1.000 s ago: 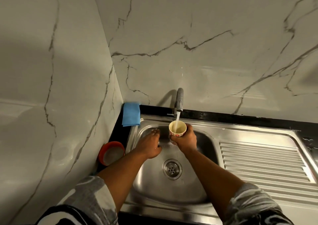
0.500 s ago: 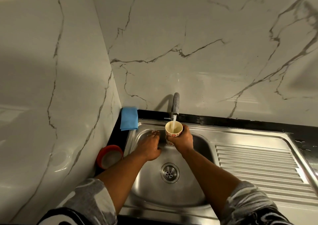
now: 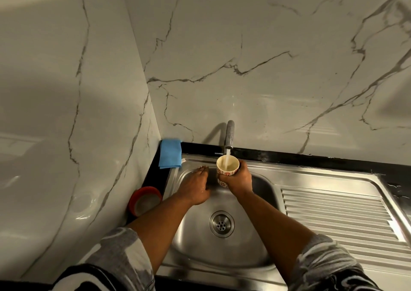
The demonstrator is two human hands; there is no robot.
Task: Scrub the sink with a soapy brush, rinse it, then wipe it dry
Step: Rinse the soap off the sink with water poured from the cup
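A stainless steel sink (image 3: pixel 195 241) with a round drain (image 3: pixel 221 223) fills the lower middle. My right hand (image 3: pixel 239 180) grips a small white cup with red flowers (image 3: pixel 227 166) under the tap (image 3: pixel 229 137), and water runs into the cup. My left hand (image 3: pixel 195 187) lies with straight fingers against the basin's back left wall. A folded blue cloth (image 3: pixel 170 156) rests on the counter corner at the back left. No brush is in view.
A red-rimmed round container (image 3: pixel 145 200) sits on the dark counter left of the basin. The ribbed draining board (image 3: pixel 340 217) stretches to the right. Marble walls close in at the left and back.
The camera has tilted upward, so the sink sits lower in view. Both hands keep their places, with the cup still under the running tap.
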